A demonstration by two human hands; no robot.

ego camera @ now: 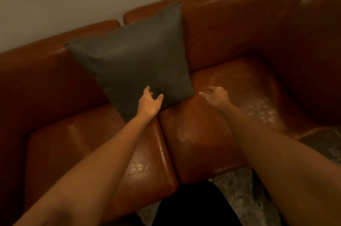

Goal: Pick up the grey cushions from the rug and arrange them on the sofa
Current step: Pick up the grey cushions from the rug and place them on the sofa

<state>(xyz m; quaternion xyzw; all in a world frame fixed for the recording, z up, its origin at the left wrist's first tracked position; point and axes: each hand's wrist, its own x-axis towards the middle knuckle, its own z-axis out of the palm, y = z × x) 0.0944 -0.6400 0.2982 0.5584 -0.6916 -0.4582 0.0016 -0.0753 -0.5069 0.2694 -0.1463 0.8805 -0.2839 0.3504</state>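
The grey cushion (pixel 132 63) stands propped against the back of the sofa (pixel 239 28), just beyond both hands, with its lower edge on the seat. The left hand (pixel 149 104) is loosely spread at that lower edge and grips nothing; whether it actually touches the fabric is hard to tell in this dim light. The right hand (pixel 215 96), just beside the cushion's near corner, is open and empty. The cushion leans askew over the seam between the seat pads (pixel 167 142). With nothing holding it, it may slump forward or slide sideways.
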